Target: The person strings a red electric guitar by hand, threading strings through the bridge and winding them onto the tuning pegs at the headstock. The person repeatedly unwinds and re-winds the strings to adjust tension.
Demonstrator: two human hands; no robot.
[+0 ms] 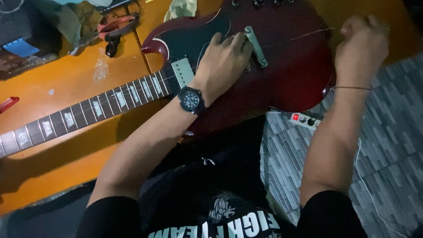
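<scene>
Orange tabletop [88,74] supports the dark-red electric guitar [288,64]. My left hand [224,61] presses flat, fingers spread, beside its bridge [256,46]; my right hand [361,46] is fisted around a thin string [302,36], pulled taut.

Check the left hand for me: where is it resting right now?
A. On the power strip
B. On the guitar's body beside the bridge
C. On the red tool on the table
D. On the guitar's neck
B: the left hand lies flat on the red guitar body, fingers beside the metal bridge.
</scene>
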